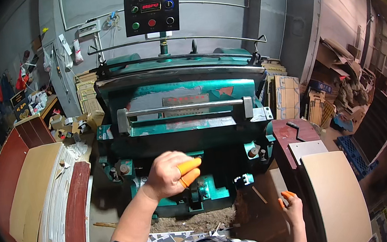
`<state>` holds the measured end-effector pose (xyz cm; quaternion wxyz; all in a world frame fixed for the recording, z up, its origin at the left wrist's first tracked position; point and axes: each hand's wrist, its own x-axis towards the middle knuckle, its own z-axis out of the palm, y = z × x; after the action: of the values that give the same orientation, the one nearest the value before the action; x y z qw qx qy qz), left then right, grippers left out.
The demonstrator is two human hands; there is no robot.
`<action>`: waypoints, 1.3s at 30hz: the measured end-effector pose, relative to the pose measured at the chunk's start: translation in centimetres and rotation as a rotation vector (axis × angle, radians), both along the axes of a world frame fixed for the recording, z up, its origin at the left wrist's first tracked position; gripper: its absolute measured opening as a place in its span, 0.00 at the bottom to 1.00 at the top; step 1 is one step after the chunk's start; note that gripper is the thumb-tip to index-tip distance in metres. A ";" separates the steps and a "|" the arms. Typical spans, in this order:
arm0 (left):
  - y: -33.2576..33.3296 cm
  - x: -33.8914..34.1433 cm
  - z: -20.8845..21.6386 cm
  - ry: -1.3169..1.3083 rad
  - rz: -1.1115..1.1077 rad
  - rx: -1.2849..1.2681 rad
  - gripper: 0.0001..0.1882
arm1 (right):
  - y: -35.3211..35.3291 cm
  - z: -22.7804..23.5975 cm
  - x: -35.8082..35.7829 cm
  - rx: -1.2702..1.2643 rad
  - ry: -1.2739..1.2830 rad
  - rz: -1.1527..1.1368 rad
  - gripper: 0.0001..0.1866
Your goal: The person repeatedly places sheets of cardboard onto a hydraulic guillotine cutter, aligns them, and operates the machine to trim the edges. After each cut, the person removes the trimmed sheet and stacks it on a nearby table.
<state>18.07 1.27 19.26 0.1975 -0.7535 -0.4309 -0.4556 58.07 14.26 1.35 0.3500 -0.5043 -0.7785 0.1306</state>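
My left hand [168, 173] is raised in front of the green press-like machine [188, 121], below its horizontal metal bar [184, 108]. Its fingers are curled together, two of them in orange finger cots [190, 172]. Whatever they may hold is hidden. Lower down at the right, my right hand [293, 210] hangs beside a stack topped by a tan board [337, 200]. Orange cots cover some of its fingertips, which are a little apart with nothing visible between them. A gap separates that hand from the board.
Above the machine stands a black control panel [151, 5] with buttons and lit displays. Stacked white sheets and tan boards [40, 192] lean at the left beside a dark red panel [76, 221]. A reddish table [296, 131] with a black crank handle [295, 128] stands right.
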 end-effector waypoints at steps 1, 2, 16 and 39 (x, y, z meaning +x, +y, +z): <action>0.3 0.1 0.8 0.002 0.033 0.041 0.10 | -0.5 0.5 0.6 0.021 -0.053 0.002 0.15; 0.7 0.1 1.5 0.004 0.063 0.081 0.11 | -0.7 0.5 1.3 0.016 -0.052 -0.015 0.15; 13.6 -10.0 0.7 0.048 0.739 -0.293 0.26 | -6.2 -0.3 10.3 0.045 -0.034 -0.213 0.13; -18.3 -6.0 -15.4 0.227 0.676 -0.776 0.21 | -0.6 3.9 -16.1 0.070 -0.677 0.770 0.57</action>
<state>12.09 -17.07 3.89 0.0856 -0.6349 -0.7627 -0.0890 41.94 13.65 5.24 0.0217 -0.1830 -0.9814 0.0532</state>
